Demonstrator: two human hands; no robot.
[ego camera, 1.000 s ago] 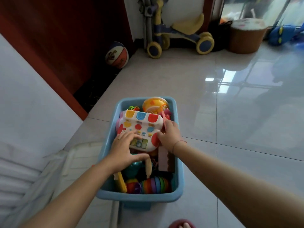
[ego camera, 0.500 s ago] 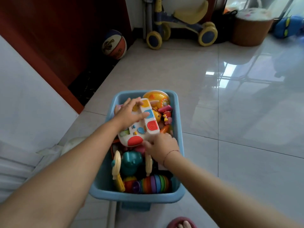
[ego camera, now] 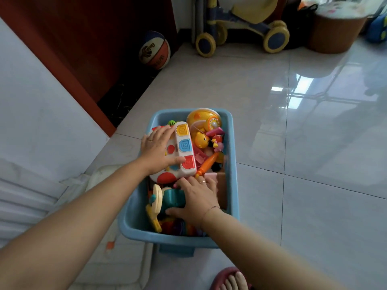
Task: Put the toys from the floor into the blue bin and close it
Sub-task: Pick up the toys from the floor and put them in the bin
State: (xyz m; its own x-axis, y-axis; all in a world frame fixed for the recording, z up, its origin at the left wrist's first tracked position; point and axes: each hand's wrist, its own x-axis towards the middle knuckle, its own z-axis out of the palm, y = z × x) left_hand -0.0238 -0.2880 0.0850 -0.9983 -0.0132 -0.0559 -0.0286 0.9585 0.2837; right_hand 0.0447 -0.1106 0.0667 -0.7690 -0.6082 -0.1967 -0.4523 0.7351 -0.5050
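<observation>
The blue bin (ego camera: 234, 164) stands on the tiled floor, full of toys. A white music toy with yellow, blue and red keys (ego camera: 184, 147) lies lengthwise on top at the bin's left side. My left hand (ego camera: 156, 149) lies flat on its face, thumb near the red key. My right hand (ego camera: 196, 200) rests with spread fingers on the toys nearer me, partly over a teal toy (ego camera: 173, 197). A yellow round toy (ego camera: 203, 120), a yellow duck (ego camera: 202, 140), an orange stick (ego camera: 207, 166) and stacked coloured rings (ego camera: 178, 227) also fill the bin.
A white flat plastic piece (ego camera: 98, 181) lies on the floor left of the bin, under my left arm. A basketball (ego camera: 155, 50), a ride-on scooter (ego camera: 240, 24) and a brown basket (ego camera: 335, 30) stand along the far wall. My slippered foot (ego camera: 230, 279) is at the bottom.
The white music toy turned from crosswise to lengthwise and shifted to the bin's left. My right hand left it and came down onto the nearer toys.
</observation>
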